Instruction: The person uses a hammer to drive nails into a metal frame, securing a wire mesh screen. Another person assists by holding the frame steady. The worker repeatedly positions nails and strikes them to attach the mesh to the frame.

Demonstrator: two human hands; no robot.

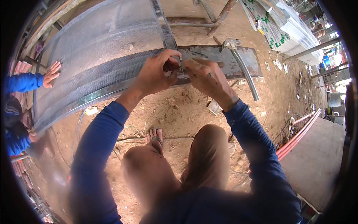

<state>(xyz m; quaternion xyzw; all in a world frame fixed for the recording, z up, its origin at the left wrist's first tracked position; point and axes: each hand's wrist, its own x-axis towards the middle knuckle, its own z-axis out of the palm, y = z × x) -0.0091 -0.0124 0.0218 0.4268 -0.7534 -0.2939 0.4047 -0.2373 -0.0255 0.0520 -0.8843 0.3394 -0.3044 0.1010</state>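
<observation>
My left hand [156, 72] is closed in a pinch at the end of a wire-mesh screen [108, 37]. Close beside it, my right hand [209, 76] is closed too, its fingertips nearly meeting the left ones. Something small and thin shows between the fingertips, too small to name. Both hands are over a dark, worn metal plank [242, 61], where the mesh's framed edge ends. A claw hammer [244, 69] with a metal handle lies across the plank to the right of my right hand, its handle jutting past the near edge.
At the left, another person's hand [52, 74] rests on the mesh, and their other hand [33, 136] is by its near corner. Metal bars [223, 16] stand beyond the plank. Pale stacked panels [298, 33] are at far right, pink pipes [298, 136] and a board [317, 164] nearer.
</observation>
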